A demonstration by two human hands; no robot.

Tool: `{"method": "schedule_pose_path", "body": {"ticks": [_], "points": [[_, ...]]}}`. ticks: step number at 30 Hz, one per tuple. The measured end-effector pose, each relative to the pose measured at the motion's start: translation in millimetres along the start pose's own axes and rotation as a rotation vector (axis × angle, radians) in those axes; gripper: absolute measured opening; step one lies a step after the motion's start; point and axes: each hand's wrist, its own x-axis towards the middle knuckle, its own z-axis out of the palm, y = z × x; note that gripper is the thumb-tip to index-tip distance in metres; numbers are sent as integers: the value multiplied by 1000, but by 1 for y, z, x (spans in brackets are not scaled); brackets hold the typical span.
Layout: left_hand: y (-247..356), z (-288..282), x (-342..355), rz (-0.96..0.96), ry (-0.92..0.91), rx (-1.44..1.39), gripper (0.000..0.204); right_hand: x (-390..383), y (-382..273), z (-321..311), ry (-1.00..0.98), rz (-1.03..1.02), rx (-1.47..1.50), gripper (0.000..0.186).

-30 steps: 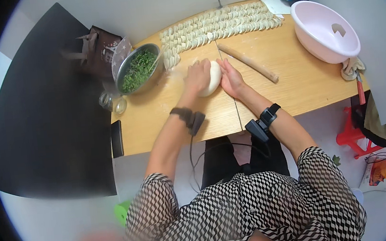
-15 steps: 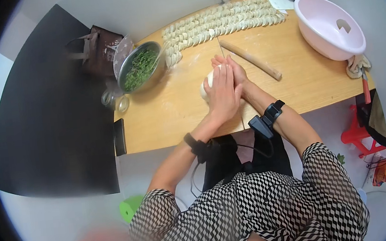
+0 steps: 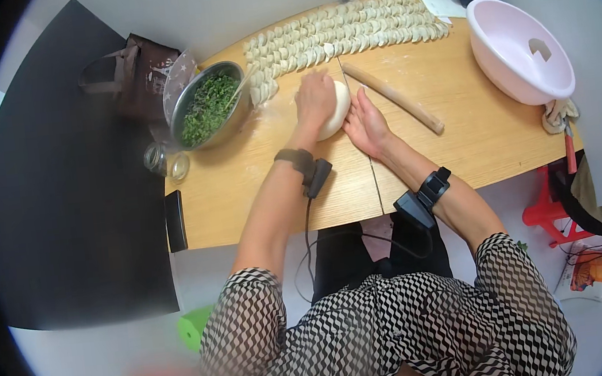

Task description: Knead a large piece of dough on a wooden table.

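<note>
A smooth white ball of dough (image 3: 338, 111) rests on the wooden table between my two hands. My left hand (image 3: 315, 101) is curled over its left side, its fingertips partly hidden. On the other side, my right hand (image 3: 368, 126) lies with its fingers stretched out and the palm turned up, its fingertips against the dough's right edge. A wooden rolling pin (image 3: 396, 99) lies slantwise just beyond my right hand.
Rows of dumplings (image 3: 350, 28) line the table's back. At the left stand a metal bowl (image 3: 240, 113) of chopped greens and a glass jar (image 3: 155, 159). A pink plastic basin (image 3: 499, 50) and a red-handled knife (image 3: 570, 149) are at the right.
My hands, one laid over the other on the dough before, have come apart. The left has moved back to the dough's left and curled; the right has opened beside it. More dough shows.
</note>
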Motion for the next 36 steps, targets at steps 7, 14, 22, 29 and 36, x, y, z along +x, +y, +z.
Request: {"method": "schedule_pose_path", "body": {"ticks": [7,14,22,29,36], "points": [[-2,1,10,-262,159,262,51,6,-8,-12,-11,-21,-54,69],[3,-12,-55,-35,-114,205,55,12,-2,-20,-7,-16,-64,75],[42,-1,-148,324,-8,414,61,8,-6,-19,-20,36,-67,73],[57,16,-119,387,110,428,56,13,-3,-27,-42,-21,-71,66],[49,15,-46,111,45,318,47,5,-4,-10,20,93,137,51]]}}
